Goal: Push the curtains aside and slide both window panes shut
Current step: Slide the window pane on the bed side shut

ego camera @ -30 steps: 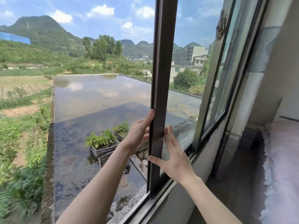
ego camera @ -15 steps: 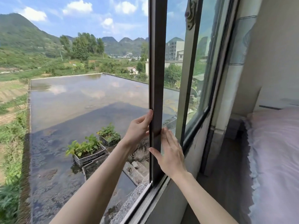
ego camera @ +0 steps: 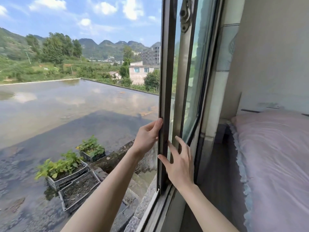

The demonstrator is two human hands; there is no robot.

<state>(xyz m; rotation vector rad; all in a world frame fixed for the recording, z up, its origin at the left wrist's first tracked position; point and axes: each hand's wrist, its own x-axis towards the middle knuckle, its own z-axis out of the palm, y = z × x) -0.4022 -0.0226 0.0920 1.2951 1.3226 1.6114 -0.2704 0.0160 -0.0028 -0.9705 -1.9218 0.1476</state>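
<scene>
The sliding window pane's dark vertical frame point(ego camera: 167, 72) stands in the middle of the view, with the opening to its left. My left hand point(ego camera: 147, 136) reaches outside and curls around the frame's outer edge. On the inner side my right hand point(ego camera: 180, 166) lies flat, fingers spread over the glass and thumb on the frame. Just behind it, a second pane's grey frame point(ego camera: 184, 81) carries a metal latch point(ego camera: 184, 15). Only a narrow strip of glass shows between the two frames. No curtain hangs across the opening.
The bottom track point(ego camera: 155, 210) runs toward me below my hands. A pale patterned strip point(ego camera: 224, 52) borders the window on the right. A bed with a pink sheet point(ego camera: 275, 164) sits close by. Outside, plastic crates of plants point(ego camera: 65, 169) rest on a wet flat roof.
The dark frame has slid right with both hands on it, closing the gap to the latch frame. My view has turned right, showing more of the bed.
</scene>
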